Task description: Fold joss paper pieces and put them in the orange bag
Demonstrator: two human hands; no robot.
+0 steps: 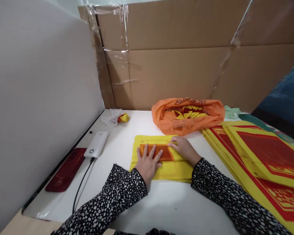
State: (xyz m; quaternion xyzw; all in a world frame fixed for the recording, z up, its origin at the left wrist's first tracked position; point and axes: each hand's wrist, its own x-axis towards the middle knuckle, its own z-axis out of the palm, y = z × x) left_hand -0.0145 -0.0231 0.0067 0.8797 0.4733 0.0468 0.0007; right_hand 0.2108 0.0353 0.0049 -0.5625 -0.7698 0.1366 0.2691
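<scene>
A stack of thin yellow sheets [178, 171] lies on the white table in front of me. On its top sheet, a fold runs across the middle and an orange-red rectangle [167, 153] shows through. My left hand [148, 164] rests flat over this rectangle, fingers spread, pressing the sheet down. At the upper right of the stack, my right hand [183, 148] has its fingers bent and closed on the edge of the folded yellow sheet. Part of the rectangle is hidden under the left hand.
Behind the stack sits an orange plastic bag [159, 117] holding folded yellow and red pieces [192, 115]. Printed yellow-and-red sheets [271, 147] are piled on the right. Leftward are a white power bank [96, 145] with a cable, a dark red phone [66, 169] and a cardboard wall [173, 71] beyond.
</scene>
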